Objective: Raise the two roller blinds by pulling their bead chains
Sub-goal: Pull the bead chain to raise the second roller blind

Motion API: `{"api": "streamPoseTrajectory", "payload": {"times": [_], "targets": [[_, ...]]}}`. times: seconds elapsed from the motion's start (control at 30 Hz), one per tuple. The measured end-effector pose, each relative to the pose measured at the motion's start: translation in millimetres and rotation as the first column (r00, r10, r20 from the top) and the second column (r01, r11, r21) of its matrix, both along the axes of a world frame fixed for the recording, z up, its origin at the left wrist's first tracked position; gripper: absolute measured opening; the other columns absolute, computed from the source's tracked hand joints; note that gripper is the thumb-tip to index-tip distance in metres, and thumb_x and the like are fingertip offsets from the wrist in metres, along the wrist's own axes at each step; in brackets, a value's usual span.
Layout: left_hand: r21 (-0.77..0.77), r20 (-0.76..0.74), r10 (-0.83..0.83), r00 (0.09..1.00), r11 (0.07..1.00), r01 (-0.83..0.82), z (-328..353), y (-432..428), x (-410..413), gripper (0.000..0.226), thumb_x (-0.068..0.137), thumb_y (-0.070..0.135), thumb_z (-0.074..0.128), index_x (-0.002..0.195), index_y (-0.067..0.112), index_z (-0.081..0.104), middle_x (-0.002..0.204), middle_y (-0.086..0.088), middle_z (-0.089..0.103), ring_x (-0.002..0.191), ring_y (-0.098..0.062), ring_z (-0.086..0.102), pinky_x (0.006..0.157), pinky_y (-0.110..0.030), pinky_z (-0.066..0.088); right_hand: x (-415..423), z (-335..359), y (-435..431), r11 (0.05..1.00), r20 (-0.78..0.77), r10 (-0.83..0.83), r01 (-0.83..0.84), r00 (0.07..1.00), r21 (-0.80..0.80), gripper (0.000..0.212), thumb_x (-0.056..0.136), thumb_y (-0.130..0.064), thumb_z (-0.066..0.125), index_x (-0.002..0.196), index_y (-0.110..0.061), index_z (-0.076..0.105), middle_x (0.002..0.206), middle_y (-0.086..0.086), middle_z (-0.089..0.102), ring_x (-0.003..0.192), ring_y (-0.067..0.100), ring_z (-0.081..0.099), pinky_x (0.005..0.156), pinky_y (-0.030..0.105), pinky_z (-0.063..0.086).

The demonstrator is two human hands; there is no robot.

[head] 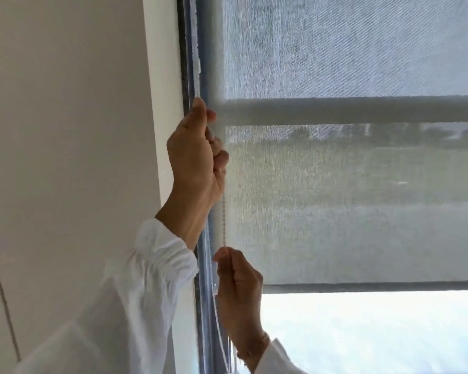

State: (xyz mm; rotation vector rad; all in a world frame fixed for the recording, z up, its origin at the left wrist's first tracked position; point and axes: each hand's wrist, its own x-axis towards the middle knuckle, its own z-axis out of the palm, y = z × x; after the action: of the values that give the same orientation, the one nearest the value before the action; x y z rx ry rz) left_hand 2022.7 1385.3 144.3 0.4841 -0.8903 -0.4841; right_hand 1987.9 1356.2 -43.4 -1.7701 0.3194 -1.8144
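A sheer grey roller blind (349, 201) covers most of the window, its bottom bar (376, 286) a little above the lower edge of view. A white bead chain (224, 220) hangs along the blind's left edge. My left hand (197, 157) is high up beside the window frame, fingers closed around the chain. My right hand (239, 287) is lower, pinching the same chain between thumb and finger. A second chain strand (220, 341) runs down beside my right wrist. Only one blind is plainly in view.
A dark window frame (185, 63) rises on the left, next to a white wall (65, 130). A horizontal window bar (362, 110) shows through the fabric. Bright uncovered glass (376, 333) lies below the blind. Both arms wear white sleeves.
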Motion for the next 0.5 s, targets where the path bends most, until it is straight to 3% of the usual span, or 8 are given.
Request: {"api": "streamPoseTrajectory", "payload": {"times": [0.1,0.2,0.3,0.37,0.5], "targets": [[-0.078,-0.051,-0.077,0.996,0.994,0.073,-5.8,-0.5,4.6,0.035,0.094,0.034,0.045,0.063,0.019,0.048,0.042,0.009,0.027,0.032,-0.006,0.017,0.027,-0.016,0.017,1.9,11.3,-9.3,0.95,-0.026,0.264,-0.255,0.964,0.182,0.041,0.081,-0.064,0.043,0.064,-0.031,0.059,0.046,-0.013,0.045,0.045,0.004,0.036,0.048,0.024,0.033],[-0.098,-0.038,-0.106,0.994,0.99,0.101,-9.0,2.0,2.9,0.037,0.094,0.035,0.044,0.061,0.02,0.045,0.043,0.008,0.026,0.032,-0.006,0.015,0.028,-0.015,0.015,4.0,35.0,-19.4,0.883,0.05,0.397,-0.397,0.916,0.251,0.066,0.07,-0.081,0.036,0.067,-0.022,0.066,0.052,-0.006,0.054,0.05,0.009,0.047,0.051,0.02,0.041],[-0.1,-0.027,-0.075,0.997,0.992,0.072,-16.1,2.8,2.6,0.037,0.094,0.033,0.044,0.059,0.019,0.043,0.041,0.009,0.027,0.031,-0.005,0.017,0.029,-0.013,0.015,1.7,71.2,-25.1,0.845,0.097,0.469,-0.478,0.878,0.24,0.081,0.076,-0.078,0.027,0.079,-0.007,0.066,0.065,0.005,0.063,0.061,0.015,0.059,0.059,0.022,0.049],[-0.088,-0.016,-0.075,0.997,0.993,0.074,-25.9,2.5,3.5,0.038,0.094,0.031,0.043,0.059,0.018,0.043,0.04,0.01,0.027,0.03,-0.004,0.017,0.029,-0.012,0.014,-2.5,95.3,-25.1,0.837,0.119,0.485,-0.499,0.866,0.223,0.077,0.085,-0.068,0.022,0.086,-0.004,0.066,0.07,0.004,0.068,0.068,0.014,0.064,0.064,0.022,0.051],[-0.025,-0.016,-0.105,0.994,0.994,0.104,-60.1,1.1,0.5,0.037,0.092,0.03,0.043,0.058,0.018,0.047,0.034,0.009,0.031,0.025,-0.003,0.022,0.026,-0.012,0.019,-12.7,137.3,-15.8,0.786,0.192,0.571,-0.599,0.798,0.152,0.044,0.083,-0.046,0.039,0.088,-0.01,0.064,0.064,-0.004,0.068,0.063,0.012,0.064,0.06,0.02,0.051]]}}
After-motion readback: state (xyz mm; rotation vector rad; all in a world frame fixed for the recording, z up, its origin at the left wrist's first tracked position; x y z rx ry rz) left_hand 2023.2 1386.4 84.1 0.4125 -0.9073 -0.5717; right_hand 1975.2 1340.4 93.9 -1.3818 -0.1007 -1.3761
